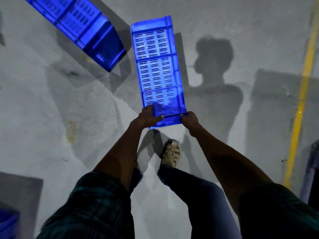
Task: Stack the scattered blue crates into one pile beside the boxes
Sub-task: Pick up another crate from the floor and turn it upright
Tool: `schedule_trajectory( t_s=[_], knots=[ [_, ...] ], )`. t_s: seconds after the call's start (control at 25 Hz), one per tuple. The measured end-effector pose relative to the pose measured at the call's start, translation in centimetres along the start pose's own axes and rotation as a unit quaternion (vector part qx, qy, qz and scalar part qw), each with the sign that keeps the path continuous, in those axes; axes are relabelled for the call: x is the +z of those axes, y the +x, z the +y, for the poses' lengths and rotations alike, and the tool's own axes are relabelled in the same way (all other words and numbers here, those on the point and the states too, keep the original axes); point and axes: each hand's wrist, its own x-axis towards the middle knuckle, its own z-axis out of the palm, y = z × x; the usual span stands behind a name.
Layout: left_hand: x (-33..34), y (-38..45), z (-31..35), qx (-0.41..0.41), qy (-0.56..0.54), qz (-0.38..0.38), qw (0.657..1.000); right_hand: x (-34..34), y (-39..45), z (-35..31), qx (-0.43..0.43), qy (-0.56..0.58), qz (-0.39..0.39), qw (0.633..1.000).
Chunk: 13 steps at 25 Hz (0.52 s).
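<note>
A blue slotted crate [156, 68] hangs in front of me above the grey floor, its vented side facing up and its long axis pointing away. My left hand [147, 117] grips its near rim at the left corner, fingers curled over the edge. My right hand [189, 119] grips the same rim at the right corner. A second blue crate [82, 26] lies on the floor at the upper left, running diagonally.
A yellow painted line [301, 100] runs down the floor at the right. Part of another blue crate [7, 219] shows at the bottom left edge. A dark object [313, 169] stands at the right edge. My sandalled foot [170, 154] is below the held crate.
</note>
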Motion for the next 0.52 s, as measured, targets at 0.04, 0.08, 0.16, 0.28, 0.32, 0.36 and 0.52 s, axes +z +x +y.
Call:
schedule_trajectory(
  t_s=[0.04,0.08,0.16,0.28,0.32,0.36,0.52],
  knots=[
    [0.0,-0.3,0.0,-0.004,0.012,0.001,1.0,0.0,-0.1,-0.1,-0.01,-0.019,0.001,1.0],
    [-0.2,-0.7,0.0,-0.004,0.019,0.011,1.0,0.1,-0.4,-0.4,-0.022,-0.04,-0.006,0.999],
    [-1.1,-1.6,-0.2,0.006,0.022,0.029,0.999,0.0,-1.6,-2.0,-0.056,-0.064,-0.023,0.996],
    [-3.3,-4.3,-0.6,0.039,-0.015,0.08,0.996,-0.2,-4.8,-5.9,-0.095,-0.031,-0.044,0.994],
    [-4.1,-5.3,-0.9,0.045,-0.047,0.105,0.992,-0.3,-5.9,-7.4,-0.107,-0.023,-0.05,0.993],
    [-4.8,-6.5,-1.1,0.048,-0.073,0.134,0.987,-0.5,-7.0,-8.9,-0.127,-0.026,-0.053,0.99],
    [-7.5,-13.3,-2.2,0.099,-0.096,0.292,0.946,-1.4,-12.2,-15.4,-0.178,-0.051,-0.036,0.982]
  ],
)
